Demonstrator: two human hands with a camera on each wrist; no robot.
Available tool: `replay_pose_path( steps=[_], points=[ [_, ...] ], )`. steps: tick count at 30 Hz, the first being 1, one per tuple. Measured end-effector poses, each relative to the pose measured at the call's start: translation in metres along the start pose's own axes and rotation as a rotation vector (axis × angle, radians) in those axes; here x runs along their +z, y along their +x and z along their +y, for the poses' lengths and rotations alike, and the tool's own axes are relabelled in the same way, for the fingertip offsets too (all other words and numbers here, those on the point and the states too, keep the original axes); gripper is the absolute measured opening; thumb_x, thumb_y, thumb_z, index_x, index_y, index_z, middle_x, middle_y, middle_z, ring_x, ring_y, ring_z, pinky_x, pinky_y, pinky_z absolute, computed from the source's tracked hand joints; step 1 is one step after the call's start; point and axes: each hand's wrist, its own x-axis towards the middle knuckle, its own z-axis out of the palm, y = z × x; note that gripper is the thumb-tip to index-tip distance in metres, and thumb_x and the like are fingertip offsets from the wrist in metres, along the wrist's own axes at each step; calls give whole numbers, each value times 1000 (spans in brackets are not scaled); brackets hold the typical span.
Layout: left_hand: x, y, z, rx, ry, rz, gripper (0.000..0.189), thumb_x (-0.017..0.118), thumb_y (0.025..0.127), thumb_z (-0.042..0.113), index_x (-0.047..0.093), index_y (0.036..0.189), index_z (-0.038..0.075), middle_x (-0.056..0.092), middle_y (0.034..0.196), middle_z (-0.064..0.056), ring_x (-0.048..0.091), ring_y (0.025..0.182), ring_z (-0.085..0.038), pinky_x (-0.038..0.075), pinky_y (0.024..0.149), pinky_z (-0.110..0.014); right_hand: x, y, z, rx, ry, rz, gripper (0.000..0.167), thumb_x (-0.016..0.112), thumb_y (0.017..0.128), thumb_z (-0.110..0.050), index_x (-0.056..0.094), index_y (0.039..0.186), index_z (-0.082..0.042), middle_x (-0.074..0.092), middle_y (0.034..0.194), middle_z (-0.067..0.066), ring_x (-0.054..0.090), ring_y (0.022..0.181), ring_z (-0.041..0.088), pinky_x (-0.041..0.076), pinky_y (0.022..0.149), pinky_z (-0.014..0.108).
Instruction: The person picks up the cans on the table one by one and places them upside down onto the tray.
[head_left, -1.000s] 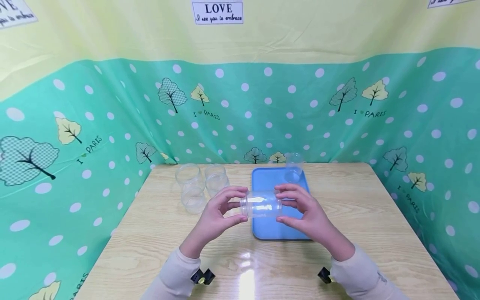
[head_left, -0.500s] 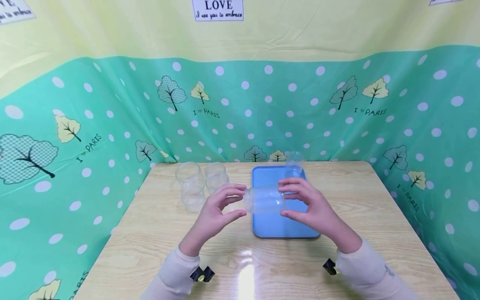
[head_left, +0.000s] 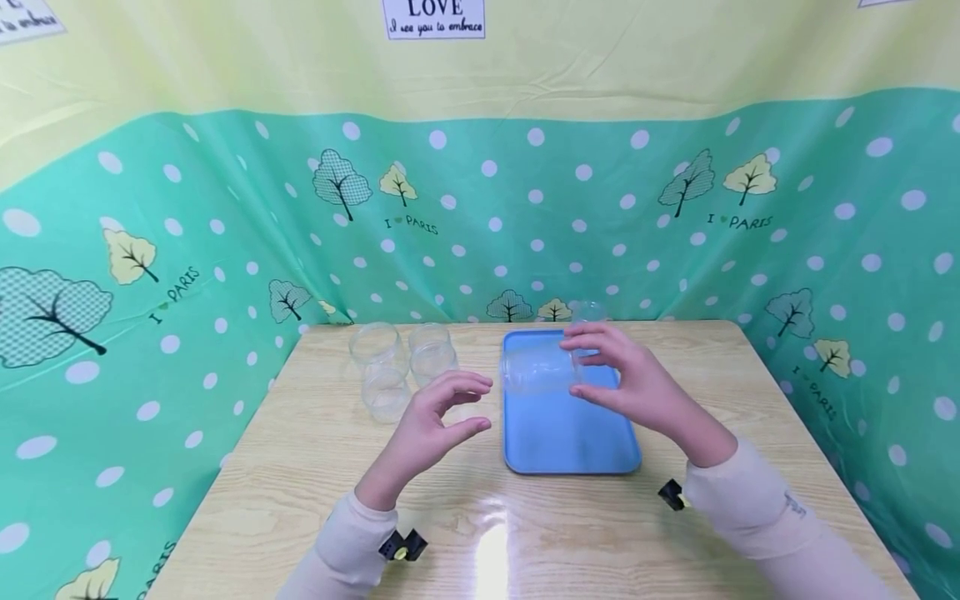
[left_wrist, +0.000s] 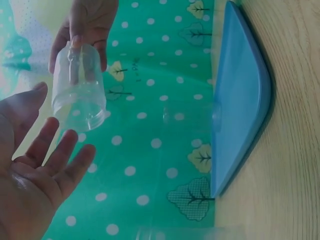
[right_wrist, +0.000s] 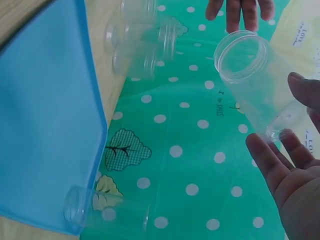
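Note:
A clear plastic jar [head_left: 540, 368], without a lid, lies sideways in the air above the blue tray [head_left: 570, 442]. My right hand [head_left: 626, 379] grips it round its base end, and its threaded mouth points left. My left hand [head_left: 431, 421] is apart from the jar, fingers bent loosely with a gap between them and the thumb. In the left wrist view, the left fingers [left_wrist: 67, 155] are spread just short of the jar's mouth. Another clear jar [right_wrist: 107, 210] stands on the tray's far right corner, partly behind my right hand in the head view.
Several clear jars stand together on the wooden table, left of the tray; one is the front jar [head_left: 386, 393]. A patterned green and yellow cloth [head_left: 465, 200] hangs behind and at both sides of the table [head_left: 300, 500].
Both hands were holding the jar between them; the left has let go. My right hand has moved the jar away from me and slightly right, over the tray. The left hand has hardly moved.

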Motion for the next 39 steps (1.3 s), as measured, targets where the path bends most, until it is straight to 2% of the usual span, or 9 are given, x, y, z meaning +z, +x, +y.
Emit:
replay_pose_path(
  steps=[5, 9, 12, 20, 25, 29, 34, 39],
  points=[
    [1, 0, -2, 9, 78, -20, 37, 82, 86, 4, 69, 120, 12, 68, 125, -8, 63, 118, -20, 57, 97, -45, -11, 14, 0, 53, -62, -46, 58, 86, 83, -9, 62, 136, -15, 53, 143, 4, 63, 122, 27, 59, 95, 42],
    [2, -1, -4, 26, 117, -34, 38, 83, 85, 5, 69, 120, 12, 69, 122, -9, 65, 115, -21, 59, 94, -45, -19, 27, 0, 87, -95, -88, 56, 85, 84, -9, 63, 136, -14, 54, 143, 7, 59, 126, 31, 58, 97, 48],
    [2, -1, -4, 21, 149, -56, 36, 82, 87, 8, 70, 120, 15, 70, 121, -6, 65, 114, -19, 59, 93, -42, -23, 37, -2, 113, -127, -120, 55, 85, 85, -9, 63, 136, -13, 54, 142, 6, 57, 127, 30, 58, 97, 50],
    [0, -1, -3, -27, 217, -162, 29, 78, 93, 24, 70, 121, 24, 68, 122, 10, 62, 118, -11, 57, 93, -39, -32, 67, 2, 102, -272, -245, 55, 82, 85, -5, 64, 136, -16, 55, 141, 6, 52, 129, 29, 56, 99, 51],
    [0, -1, -4, -94, 260, -278, 29, 76, 94, 28, 68, 122, 25, 67, 125, 10, 59, 121, -9, 54, 97, -41, -32, 86, 6, 124, -326, -322, 53, 80, 86, -2, 64, 135, -17, 55, 142, 7, 53, 131, 31, 54, 102, 54],
    [1, -3, -7, -143, 311, -373, 30, 75, 95, 28, 68, 124, 23, 67, 125, 10, 59, 122, -8, 51, 104, -38, -30, 102, 4, 131, -377, -363, 52, 79, 87, -3, 64, 135, -18, 53, 145, 9, 52, 133, 33, 52, 104, 54],
    [4, -5, -10, -126, 358, -406, 31, 74, 96, 29, 68, 124, 19, 67, 125, 8, 60, 123, -12, 50, 107, -34, -24, 120, 4, 118, -413, -389, 51, 79, 88, -4, 65, 134, -20, 51, 147, 8, 49, 136, 32, 48, 109, 52],
    [11, -5, -12, -126, 371, -431, 30, 74, 96, 28, 68, 124, 18, 66, 124, 9, 59, 122, -10, 49, 107, -32, -16, 129, 8, 169, -407, -405, 53, 76, 88, -1, 65, 134, -23, 51, 146, 4, 48, 137, 30, 50, 105, 48]
  ],
)
